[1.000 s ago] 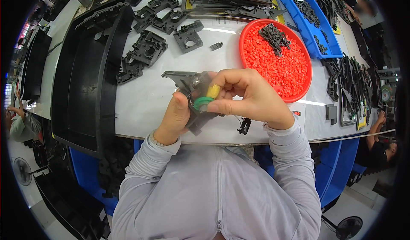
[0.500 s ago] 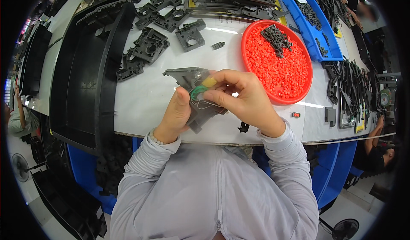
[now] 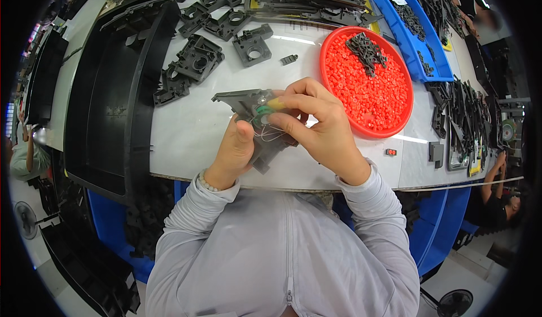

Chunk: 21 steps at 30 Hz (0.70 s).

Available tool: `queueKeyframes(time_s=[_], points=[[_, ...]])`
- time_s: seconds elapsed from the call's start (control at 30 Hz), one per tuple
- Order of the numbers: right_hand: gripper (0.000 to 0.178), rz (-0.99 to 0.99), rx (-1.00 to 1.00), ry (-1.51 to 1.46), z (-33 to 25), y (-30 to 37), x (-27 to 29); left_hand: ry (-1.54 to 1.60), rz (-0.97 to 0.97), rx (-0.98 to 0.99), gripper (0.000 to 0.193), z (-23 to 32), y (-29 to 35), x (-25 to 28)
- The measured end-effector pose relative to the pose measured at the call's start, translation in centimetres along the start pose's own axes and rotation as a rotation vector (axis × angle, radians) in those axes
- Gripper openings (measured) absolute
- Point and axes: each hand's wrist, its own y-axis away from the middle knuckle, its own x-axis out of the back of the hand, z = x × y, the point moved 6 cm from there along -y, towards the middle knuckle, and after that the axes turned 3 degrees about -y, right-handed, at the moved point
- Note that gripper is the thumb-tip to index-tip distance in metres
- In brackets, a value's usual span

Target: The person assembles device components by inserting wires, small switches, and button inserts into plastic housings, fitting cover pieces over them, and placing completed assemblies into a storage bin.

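Observation:
My left hand (image 3: 231, 152) is closed round the lower left side of a dark grey moulded plastic housing (image 3: 240, 99), held tilted above the table. A green ring-shaped piece (image 3: 262, 110) sits on its face, with loops of thin pale wire (image 3: 271, 133) hanging from it. The fingers of my right hand (image 3: 326, 126) pinch at this green ring, thumb below and index finger above. Something yellow (image 3: 275, 103) covers that index fingertip. My right fingers and the ring partly hide the housing's middle.
A round red tray (image 3: 323, 63) of small red pieces, dark clips on top, stands to the right. At left is a large black bin (image 3: 107, 142); similar grey housings (image 3: 252, 47) lie beyond my hands. A blue tray (image 3: 437, 71) and dark parts (image 3: 466, 125) line the far right.
My right hand has shifted slightly up, its knuckles raised and the fingers turned over the green ring. The housing has tilted a little. The small black piece near my right wrist is now mostly hidden.

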Motion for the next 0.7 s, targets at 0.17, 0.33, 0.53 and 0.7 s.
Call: queueKeyframes(time_s=[0.17,0.33,0.53,0.7], points=[[0.014,-0.023,-0.089,-0.040,0.72,0.16,-0.14,-0.158,-0.039,0.050,0.103,0.21,-0.10,0.14],[0.012,-0.082,-0.153,-0.054,0.87,-0.01,-0.21,-0.164,-0.027,0.060,0.103,0.18,-0.03,0.12],[0.013,0.011,0.047,0.073,0.35,0.33,-0.31,-0.085,0.011,-0.087,0.085,0.51,-0.46,0.00],[0.013,-0.087,-0.146,-0.048,0.96,-0.10,-0.29,-0.147,0.000,-0.025,0.093,0.68,-0.25,0.15]])
